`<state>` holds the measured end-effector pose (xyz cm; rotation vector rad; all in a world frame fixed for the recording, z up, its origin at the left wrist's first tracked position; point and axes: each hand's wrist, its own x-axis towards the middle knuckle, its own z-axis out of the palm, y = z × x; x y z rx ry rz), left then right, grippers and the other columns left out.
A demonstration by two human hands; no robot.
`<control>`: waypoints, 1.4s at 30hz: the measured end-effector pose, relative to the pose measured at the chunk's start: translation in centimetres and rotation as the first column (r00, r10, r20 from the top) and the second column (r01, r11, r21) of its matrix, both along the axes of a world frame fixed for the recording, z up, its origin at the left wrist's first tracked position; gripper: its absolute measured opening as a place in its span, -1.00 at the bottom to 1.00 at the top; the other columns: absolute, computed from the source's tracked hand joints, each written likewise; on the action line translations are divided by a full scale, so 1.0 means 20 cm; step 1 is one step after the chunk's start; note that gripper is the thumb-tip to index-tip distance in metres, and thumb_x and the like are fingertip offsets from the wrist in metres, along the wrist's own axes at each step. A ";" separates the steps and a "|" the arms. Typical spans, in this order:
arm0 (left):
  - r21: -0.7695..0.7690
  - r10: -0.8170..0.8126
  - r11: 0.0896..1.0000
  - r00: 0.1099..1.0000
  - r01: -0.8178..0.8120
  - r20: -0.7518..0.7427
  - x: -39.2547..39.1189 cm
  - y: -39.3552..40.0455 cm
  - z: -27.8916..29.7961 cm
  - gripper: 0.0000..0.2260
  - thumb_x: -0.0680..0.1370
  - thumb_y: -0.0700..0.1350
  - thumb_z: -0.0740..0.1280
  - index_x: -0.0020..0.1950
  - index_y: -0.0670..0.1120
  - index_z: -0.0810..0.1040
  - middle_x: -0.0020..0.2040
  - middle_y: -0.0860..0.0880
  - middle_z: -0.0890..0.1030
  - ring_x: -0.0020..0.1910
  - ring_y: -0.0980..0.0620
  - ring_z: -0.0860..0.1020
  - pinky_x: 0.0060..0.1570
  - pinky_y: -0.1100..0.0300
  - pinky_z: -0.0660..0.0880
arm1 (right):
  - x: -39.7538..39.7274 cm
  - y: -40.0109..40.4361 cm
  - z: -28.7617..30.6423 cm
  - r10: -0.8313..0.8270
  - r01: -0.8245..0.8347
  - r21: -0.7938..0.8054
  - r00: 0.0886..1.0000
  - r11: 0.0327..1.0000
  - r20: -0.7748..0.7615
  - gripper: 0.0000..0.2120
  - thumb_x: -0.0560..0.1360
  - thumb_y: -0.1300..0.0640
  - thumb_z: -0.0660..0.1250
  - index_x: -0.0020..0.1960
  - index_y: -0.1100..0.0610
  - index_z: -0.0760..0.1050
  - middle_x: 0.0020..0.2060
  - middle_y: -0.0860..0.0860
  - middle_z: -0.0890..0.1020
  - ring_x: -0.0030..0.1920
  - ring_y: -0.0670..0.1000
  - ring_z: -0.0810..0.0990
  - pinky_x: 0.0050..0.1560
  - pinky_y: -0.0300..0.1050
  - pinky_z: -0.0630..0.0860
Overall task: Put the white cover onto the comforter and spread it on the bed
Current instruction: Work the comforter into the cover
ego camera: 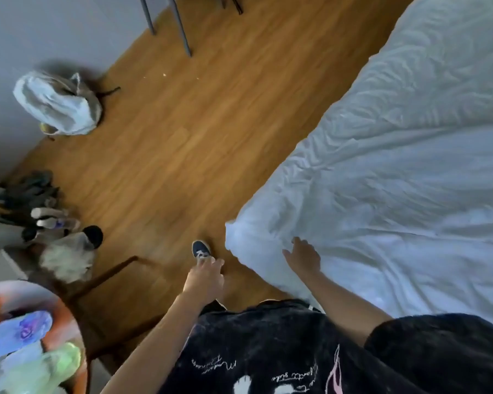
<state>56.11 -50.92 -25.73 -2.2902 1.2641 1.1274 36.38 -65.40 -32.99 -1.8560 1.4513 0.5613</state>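
Neither hand has a grip on anything. The right hand [302,258] lies with fingers spread and relaxed at the near corner of the comforter [396,166], touching or just above the white cloth; blur hides which. The left hand [207,275] hangs loosely curled and empty over the floor [182,137], beside a dark shoe [201,249].

The comforter lies across the bed in white, wrinkled cloth, its corner hanging past the edge. By my reading the cover is on and the spreading step is in hand. Next, each hand would need to take a corner or edge and pull it flat and square.

A bag [56,105] sits by the wall, well apart.
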 end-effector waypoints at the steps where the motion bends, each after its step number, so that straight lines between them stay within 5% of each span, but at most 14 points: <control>1: 0.012 -0.057 0.998 0.998 0.057 -0.007 0.14 -0.05 -0.02 -0.62 0.61 -0.12 0.14 0.44 -0.04 0.34 0.38 -0.08 0.37 0.36 -0.10 0.33 0.26 0.01 0.40 | 0.12 -0.01 -0.01 -0.029 0.029 -0.008 1.000 1.000 -0.005 -0.55 0.61 -0.06 0.20 0.40 0.15 0.30 0.23 0.13 0.48 0.22 0.15 0.48 0.10 0.01 0.49; 9: 0.126 -0.482 0.861 0.870 0.493 -0.105 0.84 -0.44 0.01 -0.61 0.62 -0.13 0.12 0.46 -0.07 0.32 0.37 -0.13 0.39 0.35 -0.12 0.35 0.26 0.04 0.36 | 0.52 0.04 0.04 -0.356 0.337 -0.131 0.918 0.932 -0.173 -0.51 0.56 0.02 0.28 0.41 0.12 0.24 0.26 0.15 0.41 0.23 0.17 0.44 0.09 0.01 0.48; 17: 0.145 -0.714 0.661 0.677 0.736 -0.181 0.93 -1.04 -0.17 -0.58 0.62 -0.12 0.12 0.50 -0.05 0.29 0.43 -0.07 0.36 0.38 -0.06 0.33 0.30 0.04 0.36 | 0.60 -0.19 -0.18 -0.524 0.492 -0.183 0.817 0.851 -0.240 -0.19 0.53 -0.04 0.34 0.57 0.17 -0.05 0.38 0.19 0.32 0.25 0.18 0.44 0.06 -0.01 0.49; 20: 0.048 -0.765 0.625 0.624 0.779 -0.159 0.86 -1.28 -0.24 -0.61 0.64 -0.11 0.14 0.48 -0.03 0.32 0.39 -0.03 0.40 0.36 0.00 0.36 0.27 0.11 0.38 | 0.57 -0.29 -0.36 -0.503 0.495 -0.112 0.800 0.861 -0.327 -0.17 0.20 0.17 0.56 0.43 0.18 0.37 0.05 0.21 0.58 -0.13 0.15 0.60 -0.34 -0.08 0.53; 22: 0.007 -0.788 0.601 0.593 0.800 -0.163 0.81 -1.40 -0.29 -0.63 0.65 -0.10 0.12 0.46 -0.02 0.33 0.38 0.00 0.40 0.35 0.02 0.37 0.25 0.13 0.39 | 0.54 -0.32 -0.44 -0.546 0.551 -0.074 0.783 0.831 -0.298 -0.30 0.09 0.32 0.54 0.24 0.19 0.56 -0.23 0.17 0.60 -0.36 0.14 0.59 -0.49 -0.13 0.47; 25: 0.033 -0.839 0.518 0.515 0.855 -0.173 0.74 -1.51 -0.34 -0.65 0.65 -0.10 0.10 0.45 -0.01 0.34 0.37 0.01 0.40 0.33 0.01 0.37 0.21 0.11 0.41 | 0.52 -0.29 -0.47 -0.689 0.693 -0.056 0.697 0.718 -0.200 -0.60 0.46 0.39 0.24 0.30 0.23 0.42 -0.04 0.19 0.61 -0.07 0.23 0.64 -0.14 0.01 0.55; 27: 0.066 -0.856 0.474 0.477 0.878 -0.201 0.68 -1.56 -0.37 -0.66 0.65 -0.09 0.10 0.43 0.00 0.34 0.37 0.00 0.40 0.30 -0.01 0.40 0.18 0.09 0.42 | 0.53 -0.28 -0.49 -0.833 0.835 -0.028 0.543 0.549 -0.108 -0.71 0.53 0.35 0.14 0.21 0.21 0.44 0.07 0.18 0.59 0.09 0.22 0.58 0.01 -0.01 0.47; 30: 0.082 -0.815 0.504 0.505 0.860 -0.284 0.51 -1.59 -0.42 -0.63 0.64 -0.05 0.14 0.46 -0.04 0.33 0.39 -0.04 0.43 0.29 -0.05 0.45 0.18 0.04 0.43 | 0.58 -0.26 -0.42 -0.939 0.939 0.020 0.343 0.344 0.027 -0.84 0.54 0.30 0.13 0.03 0.25 0.47 -0.02 0.23 0.61 0.03 0.25 0.55 -0.14 -0.03 0.37; 32: 0.115 -0.706 0.615 0.609 0.780 -0.361 0.37 -1.58 -0.46 -0.56 0.63 0.01 0.19 0.49 -0.09 0.29 0.39 -0.07 0.45 0.30 -0.07 0.46 0.13 0.09 0.41 | 0.60 -0.26 -0.34 -0.964 0.965 0.080 0.242 0.251 0.109 -0.85 0.56 0.27 0.13 -0.03 0.27 0.47 -0.07 0.23 0.61 -0.02 0.23 0.54 -0.19 -0.06 0.29; 35: 0.258 -0.231 0.873 0.817 0.414 -0.529 0.19 -1.55 -0.45 -0.35 0.55 0.13 0.32 0.54 -0.09 0.19 0.40 -0.04 0.39 0.33 -0.05 0.41 0.10 0.16 0.33 | 0.61 -0.23 -0.17 -0.967 0.970 0.134 0.178 0.204 0.182 -0.85 0.57 0.26 0.14 -0.07 0.28 0.46 -0.15 0.16 0.58 -0.07 0.17 0.52 -0.22 -0.08 0.20; 37: 0.381 0.088 0.910 0.823 0.163 -0.562 0.13 -1.51 -0.41 -0.35 0.52 0.17 0.36 0.51 -0.04 0.22 0.32 0.00 0.43 0.22 0.02 0.46 0.10 0.16 0.37 | 0.62 -0.21 -0.06 -0.964 0.966 0.160 0.167 0.202 0.206 -0.87 0.56 0.28 0.15 -0.04 0.25 0.48 -0.14 0.13 0.56 -0.10 0.09 0.47 -0.21 -0.11 0.20; 40: 0.375 0.120 0.912 0.769 0.164 -0.628 0.14 -1.46 -0.36 -0.72 0.51 0.10 0.40 0.15 0.01 0.51 0.11 0.00 0.61 -0.01 0.06 0.59 -0.03 0.13 0.51 | 0.71 -0.19 0.06 -0.958 0.965 0.185 0.133 0.184 0.255 -0.83 0.54 0.29 0.17 0.05 0.29 0.51 -0.03 0.18 0.61 -0.04 0.13 0.52 -0.13 -0.07 0.31; 42: 0.332 0.023 0.907 0.757 0.259 -0.653 0.17 -1.45 -0.34 -0.64 0.36 0.19 0.47 0.03 0.00 0.59 0.04 -0.11 0.67 0.00 -0.10 0.64 0.07 -0.04 0.55 | 0.80 -0.17 0.11 -0.957 0.964 0.195 0.123 0.178 0.263 -0.79 0.53 0.28 0.17 0.09 0.27 0.51 0.02 0.18 0.62 0.03 0.15 0.54 -0.07 -0.08 0.33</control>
